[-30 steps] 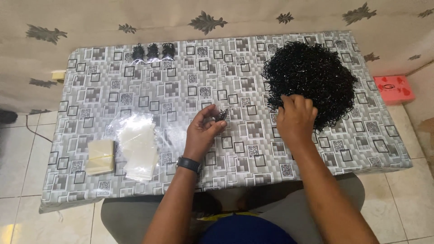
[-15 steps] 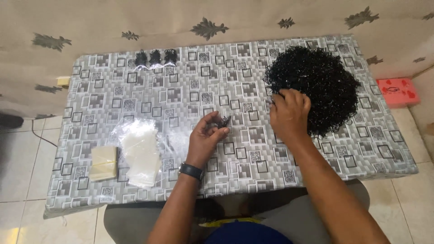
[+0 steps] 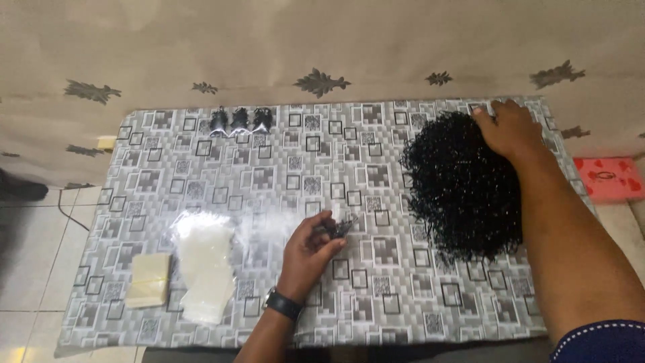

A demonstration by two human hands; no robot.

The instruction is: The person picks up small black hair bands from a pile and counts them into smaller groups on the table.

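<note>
A big heap of small black pieces [image 3: 463,185] lies on the right part of the table [image 3: 269,175]. My right hand [image 3: 507,128] rests at the heap's far top edge, fingers bent over the pieces. Near the table's middle my left hand [image 3: 310,249], with a dark watch on its wrist, pinches a few of the small black pieces [image 3: 339,228] at its fingertips. Just left of that hand lies a loose clear plastic bag [image 3: 265,232].
A stack of clear bags [image 3: 203,269] and a pale yellowish pad [image 3: 149,279] lie at the front left. Three filled small packets of black pieces [image 3: 240,119] sit at the far edge. A patterned curtain hangs behind; a red box [image 3: 608,178] sits at right.
My right hand has moved from the heap's near left side across to its far top edge. The left hand stays near the middle with the pieces in its fingers. The camera has shifted closer.
</note>
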